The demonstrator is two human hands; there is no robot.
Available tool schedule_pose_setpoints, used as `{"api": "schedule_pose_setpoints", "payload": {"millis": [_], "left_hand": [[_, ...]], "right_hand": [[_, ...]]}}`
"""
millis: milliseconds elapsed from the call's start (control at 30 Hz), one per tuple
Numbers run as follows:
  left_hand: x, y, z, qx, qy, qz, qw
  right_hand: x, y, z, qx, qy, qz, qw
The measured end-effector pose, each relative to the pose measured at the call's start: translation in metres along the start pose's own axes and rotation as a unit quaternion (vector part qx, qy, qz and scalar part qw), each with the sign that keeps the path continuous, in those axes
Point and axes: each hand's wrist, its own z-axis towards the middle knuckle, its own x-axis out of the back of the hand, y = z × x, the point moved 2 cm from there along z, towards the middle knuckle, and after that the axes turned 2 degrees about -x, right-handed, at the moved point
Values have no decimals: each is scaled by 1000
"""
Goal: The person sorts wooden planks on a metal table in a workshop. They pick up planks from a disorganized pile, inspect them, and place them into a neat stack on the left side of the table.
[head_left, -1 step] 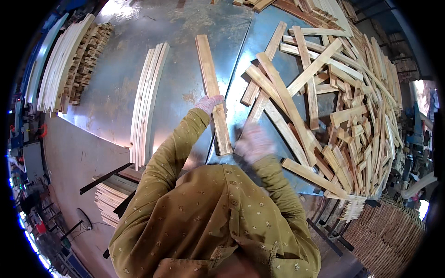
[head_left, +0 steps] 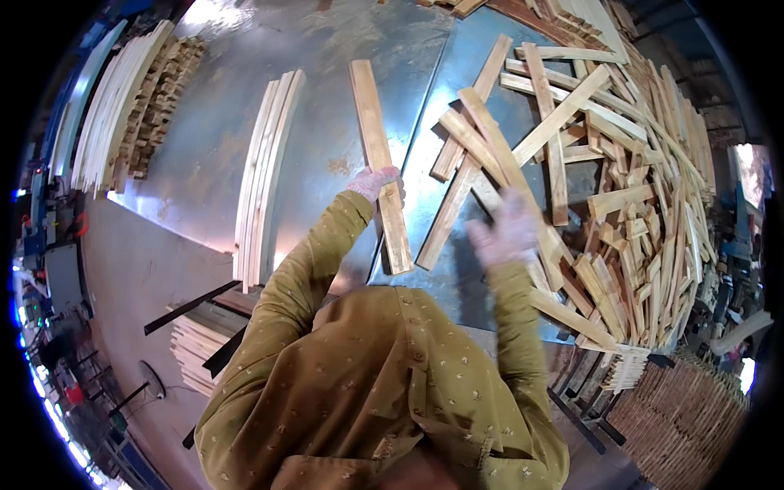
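My left hand [head_left: 376, 183], in a pale patterned glove, is wrapped round a flat wooden slat [head_left: 370, 114] that points away from me over the metal table. To the right, my gloved right hand [head_left: 508, 230] is blurred, with its thumb apart from its fingers and nothing seen in it. It is over the near side of a loose pile, in front of a long slat [head_left: 494, 143]; whether it touches the wood I cannot tell. Another slat [head_left: 449, 214] lies slanting between my hands.
Several pale strips stand in a neat row [head_left: 268, 171] left of my left arm. Stacked strips [head_left: 118, 106] line the table's far left edge. Jumbled slats and short offcuts [head_left: 629, 212] cover its right side. Below the left edge sits another wood stack [head_left: 200, 351] beside dark bars.
My right hand has moved right, from beside the held slat's near end to the loose pile. The left hand stays on its slat.
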Motion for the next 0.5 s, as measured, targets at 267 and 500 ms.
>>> {"api": "schedule_pose_setpoints", "payload": {"millis": [267,500], "left_hand": [[59,17,7,-83,138,430,889],[91,19,-54,-137,232,427,863]], "right_hand": [[-31,197,76,-84,174,-63,979],[68,-8,115,-31,67,301,951]]}}
